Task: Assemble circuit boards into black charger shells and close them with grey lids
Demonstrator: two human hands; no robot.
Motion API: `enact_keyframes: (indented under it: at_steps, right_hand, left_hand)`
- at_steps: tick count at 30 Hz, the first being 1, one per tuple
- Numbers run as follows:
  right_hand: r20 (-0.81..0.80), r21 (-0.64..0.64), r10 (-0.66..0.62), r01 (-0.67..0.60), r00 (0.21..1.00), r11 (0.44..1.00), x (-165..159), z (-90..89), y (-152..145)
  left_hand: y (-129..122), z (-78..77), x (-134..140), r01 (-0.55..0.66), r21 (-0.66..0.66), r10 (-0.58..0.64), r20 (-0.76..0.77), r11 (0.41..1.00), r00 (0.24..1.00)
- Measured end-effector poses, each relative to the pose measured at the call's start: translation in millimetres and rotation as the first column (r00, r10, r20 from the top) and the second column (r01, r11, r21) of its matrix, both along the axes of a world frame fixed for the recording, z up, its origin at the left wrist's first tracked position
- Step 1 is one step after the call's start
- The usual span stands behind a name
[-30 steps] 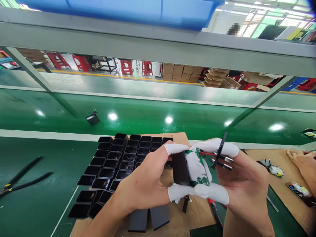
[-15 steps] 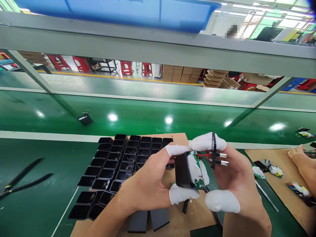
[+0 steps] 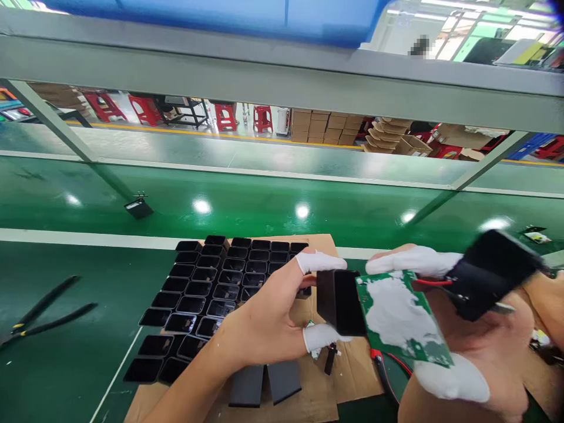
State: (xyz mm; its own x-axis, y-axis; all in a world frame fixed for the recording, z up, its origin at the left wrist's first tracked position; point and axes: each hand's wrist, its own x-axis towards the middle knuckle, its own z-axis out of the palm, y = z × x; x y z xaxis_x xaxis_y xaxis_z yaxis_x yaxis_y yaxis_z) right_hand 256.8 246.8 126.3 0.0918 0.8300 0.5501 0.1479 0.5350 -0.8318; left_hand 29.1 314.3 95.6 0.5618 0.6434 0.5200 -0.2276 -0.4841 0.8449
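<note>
My left hand (image 3: 258,326), with white finger cots on thumb and finger, grips an open-ended black plastic case (image 3: 339,302) whose mouth faces right. A green circuit board (image 3: 396,314) coated in white paste is pinched between the covered thumb and finger of my right hand (image 3: 480,346). The board's left edge is right beside the case mouth. A red wire (image 3: 434,283) runs from the board to a black plug cover (image 3: 497,273), slightly blurred, which lies over my right fingers and palm. Below my left hand, two flat black pieces (image 3: 247,386) rest on cardboard.
Rows of empty black cases (image 3: 191,304) stand on cardboard (image 3: 319,390) at left. Black-handled pliers (image 3: 48,305) lie on the far left. Red-and-black cables (image 3: 385,376) are beneath my right hand. Part of another person's hand (image 3: 546,294) shows at right. A metal shelf beam (image 3: 264,79) crosses above.
The circuit board has come out of the black case as my right hand moved right. The plug cover has swung right and turned its flat face up. My left hand still holds the case.
</note>
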Motion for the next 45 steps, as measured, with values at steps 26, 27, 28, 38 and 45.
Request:
enact_keyframes:
  at_steps: [26, 27, 28, 38, 45]
  right_hand:
    - [0.148, 0.091, 0.036, -0.05, 0.988, 0.995, -5, 12.6, 12]
    - [0.158, 0.092, 0.032, -0.047, 0.987, 0.995, -6, 14.2, 13]
    - [0.165, 0.092, 0.032, -0.048, 0.986, 0.995, -6, 15.7, 13]
    - [0.221, 0.049, 0.054, -0.066, 0.974, 0.997, -5, 13.4, 13]
    - [0.249, -0.017, 0.115, -0.114, 0.962, 0.993, -4, 9.5, 14]
  left_hand:
    - [0, 2.2, -2, -0.093, 0.135, 0.105, -0.083, 0.986, 0.991]
    - [0, 2.3, -2, -0.093, 0.142, 0.106, -0.083, 0.986, 0.991]
    - [0, 2.5, -2, -0.093, 0.147, 0.106, -0.083, 0.985, 0.991]
    - [-1, 2.8, 0, -0.1, 0.167, 0.113, -0.069, 0.981, 0.991]
    - [-1, -2.2, 1, -0.092, 0.145, 0.099, -0.042, 0.985, 0.994]
